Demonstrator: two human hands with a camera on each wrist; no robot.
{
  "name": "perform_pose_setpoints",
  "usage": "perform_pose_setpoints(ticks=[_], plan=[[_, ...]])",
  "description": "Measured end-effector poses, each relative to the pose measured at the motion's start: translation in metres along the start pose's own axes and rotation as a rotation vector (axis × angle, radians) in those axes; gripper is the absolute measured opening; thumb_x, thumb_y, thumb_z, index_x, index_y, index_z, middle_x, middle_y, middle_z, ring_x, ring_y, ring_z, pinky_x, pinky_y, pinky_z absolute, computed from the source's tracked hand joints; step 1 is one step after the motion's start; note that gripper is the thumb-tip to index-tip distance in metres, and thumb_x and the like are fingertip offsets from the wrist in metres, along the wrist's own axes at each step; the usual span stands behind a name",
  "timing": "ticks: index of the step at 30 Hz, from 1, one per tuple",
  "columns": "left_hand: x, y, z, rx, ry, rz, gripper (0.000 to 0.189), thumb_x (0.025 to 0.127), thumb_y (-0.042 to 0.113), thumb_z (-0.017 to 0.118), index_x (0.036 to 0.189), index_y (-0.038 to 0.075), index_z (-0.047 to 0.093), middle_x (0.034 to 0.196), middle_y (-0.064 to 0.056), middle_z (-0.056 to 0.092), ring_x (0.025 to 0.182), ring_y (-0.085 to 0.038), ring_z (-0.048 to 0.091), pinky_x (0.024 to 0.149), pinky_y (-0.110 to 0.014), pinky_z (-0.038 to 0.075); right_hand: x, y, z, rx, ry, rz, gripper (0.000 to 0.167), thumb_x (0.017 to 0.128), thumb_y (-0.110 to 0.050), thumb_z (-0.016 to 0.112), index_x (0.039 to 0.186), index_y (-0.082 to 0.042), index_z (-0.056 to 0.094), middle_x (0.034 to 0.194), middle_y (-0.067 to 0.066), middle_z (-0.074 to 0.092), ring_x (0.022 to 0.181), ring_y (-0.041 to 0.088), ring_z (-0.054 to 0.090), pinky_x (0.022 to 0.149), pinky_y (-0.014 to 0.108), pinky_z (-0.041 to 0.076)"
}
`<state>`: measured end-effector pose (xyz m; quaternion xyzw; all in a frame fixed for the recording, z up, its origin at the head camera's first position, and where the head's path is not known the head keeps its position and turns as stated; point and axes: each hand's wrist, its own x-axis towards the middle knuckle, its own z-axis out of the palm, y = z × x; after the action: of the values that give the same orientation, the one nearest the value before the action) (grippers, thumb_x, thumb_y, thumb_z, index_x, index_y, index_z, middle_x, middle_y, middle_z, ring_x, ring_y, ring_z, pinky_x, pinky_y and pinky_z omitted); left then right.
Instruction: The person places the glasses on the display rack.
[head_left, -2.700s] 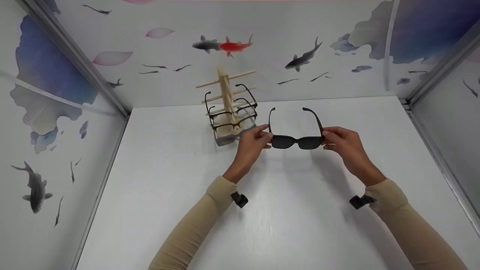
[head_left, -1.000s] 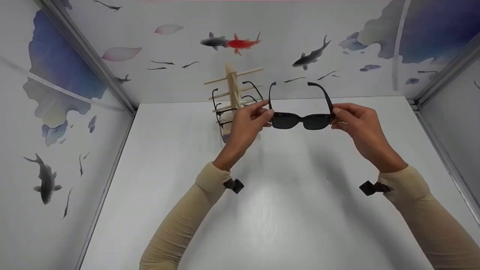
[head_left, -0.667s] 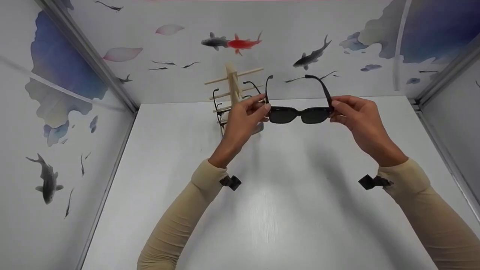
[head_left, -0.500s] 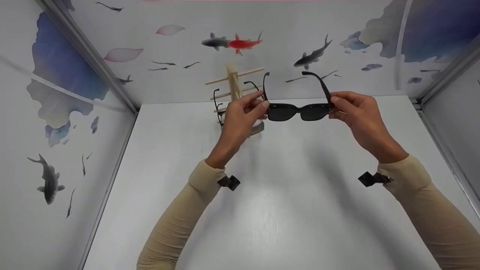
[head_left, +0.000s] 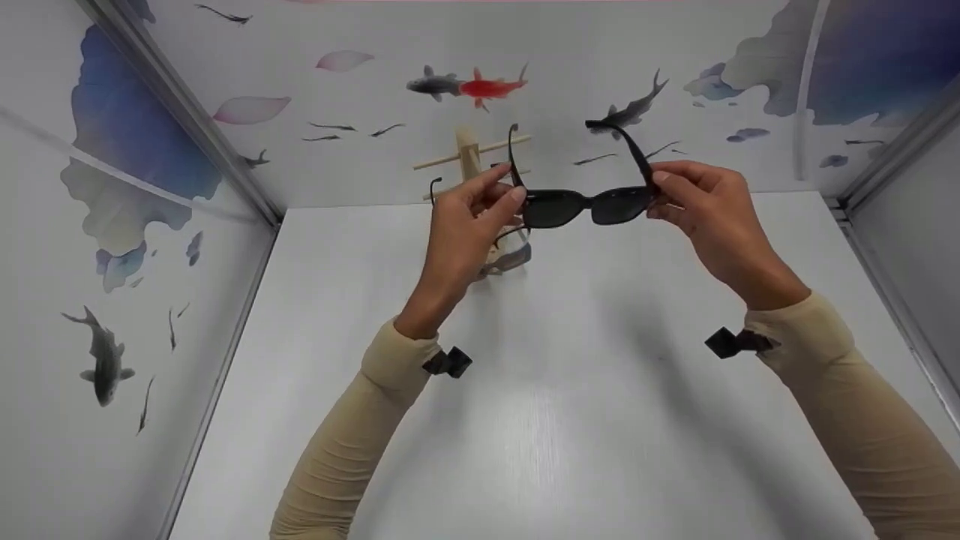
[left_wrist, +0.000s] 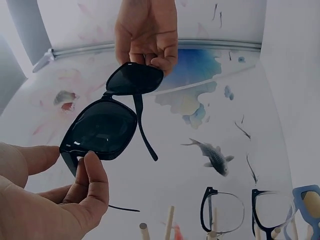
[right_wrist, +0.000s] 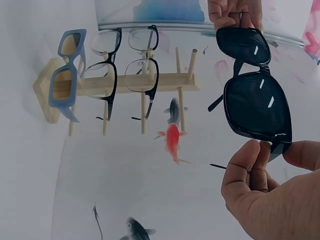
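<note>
Black sunglasses (head_left: pixel 553 208) are held in the air between both hands, lenses toward me and temples spread open, pointing away. My left hand (head_left: pixel 466 229) pinches the left corner of the frame between thumb and fingers. At the right corner, near the hinge, my right hand (head_left: pixel 712 214) pinches it the same way. Behind the left hand stands a wooden glasses rack (head_left: pixel 469 154), partly hidden by that hand in the head view. In the right wrist view, its lower pegs carry blue-framed glasses (right_wrist: pixel 62 89) and two dark-framed pairs with clear lenses (right_wrist: pixel 101 80). The pegs at the top end show no glasses.
The white tabletop (head_left: pixel 540 420) spreads under both forearms. A back wall (head_left: pixel 555 45) painted with fish rises behind the rack, and side walls (head_left: pixel 45 300) with metal edges close in the left and right. Small black cameras (head_left: pixel 450 363) are strapped to both wrists.
Both hands have raised the sunglasses from in front of the rack's right side, bringing them up and slightly left toward its upper pegs. The frame is now a little tilted. Both grips stay the same.
</note>
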<state>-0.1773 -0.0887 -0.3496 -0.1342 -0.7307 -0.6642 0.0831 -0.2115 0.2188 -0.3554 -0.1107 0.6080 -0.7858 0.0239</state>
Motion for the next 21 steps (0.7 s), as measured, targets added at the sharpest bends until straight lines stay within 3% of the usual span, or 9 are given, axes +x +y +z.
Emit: perform_pose_setpoints(ticks=[8, 16, 21], plan=[[0.0, 0.007, -0.013, -0.012, 0.055, 0.03, 0.049, 0.108, 0.011, 0.071, 0.153, -0.005, 0.06, 0.115, -0.013, 0.077, 0.101, -0.022, 0.076, 0.097, -0.035, 0.065, 0.015, -0.001, 0.016, 0.022, -0.036, -0.003, 0.026, 0.108, -0.008, 0.07, 0.125, 0.013, 0.072, 0.113, 0.018, 0.072, 0.088, 0.022, 0.07, 0.086, 0.031, 0.064], [-0.002, 0.006, -0.03, -0.025, 0.092, 0.017, 0.049, 0.109, 0.009, 0.071, 0.154, -0.006, 0.059, 0.115, -0.015, 0.075, 0.098, -0.026, 0.076, 0.092, -0.036, 0.066, 0.028, 0.002, 0.033, 0.006, -0.072, 0.007, 0.028, 0.109, -0.01, 0.07, 0.127, 0.012, 0.072, 0.114, 0.019, 0.073, 0.089, 0.023, 0.069, 0.087, 0.03, 0.064], [-0.004, 0.005, -0.041, -0.033, 0.115, 0.009, 0.049, 0.109, 0.009, 0.07, 0.154, -0.006, 0.059, 0.117, -0.016, 0.075, 0.105, -0.026, 0.076, 0.096, -0.036, 0.066, 0.035, 0.006, 0.043, -0.036, -0.081, 0.014, 0.029, 0.109, -0.012, 0.071, 0.129, 0.009, 0.073, 0.116, 0.019, 0.072, 0.092, 0.023, 0.07, 0.089, 0.029, 0.064]])
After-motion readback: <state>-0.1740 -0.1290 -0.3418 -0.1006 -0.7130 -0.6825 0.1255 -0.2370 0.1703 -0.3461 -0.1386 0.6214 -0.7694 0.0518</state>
